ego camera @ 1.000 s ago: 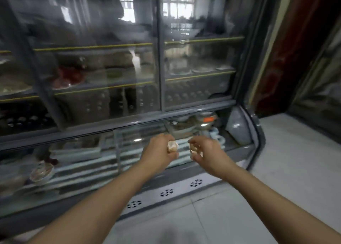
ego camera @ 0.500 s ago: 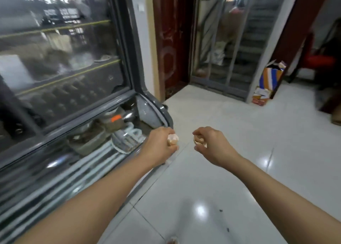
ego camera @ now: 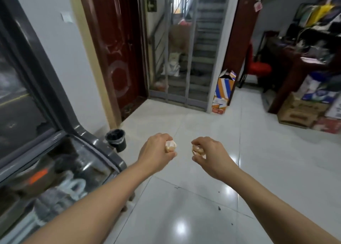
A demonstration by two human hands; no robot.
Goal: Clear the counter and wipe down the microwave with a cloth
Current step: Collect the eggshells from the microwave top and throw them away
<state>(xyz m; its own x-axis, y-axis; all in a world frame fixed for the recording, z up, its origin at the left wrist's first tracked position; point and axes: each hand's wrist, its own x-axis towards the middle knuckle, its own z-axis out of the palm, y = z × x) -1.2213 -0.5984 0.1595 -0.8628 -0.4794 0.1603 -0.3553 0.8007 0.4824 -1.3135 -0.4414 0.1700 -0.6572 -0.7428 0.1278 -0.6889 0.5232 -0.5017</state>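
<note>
Two hands out front, each clenched round small crumpled scrap: left hand (ego camera: 156,151), right hand (ego camera: 208,154). View swung from glass fridge toward black bin (ego camera: 116,139) at 10 o'clock. Scraps likely headed there. Microwave, cloth, worktop not seen.

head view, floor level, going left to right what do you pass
display fridge → black bin → left hand with a pale scrap → right hand → striped carton → red chair → stacked boxes
</note>
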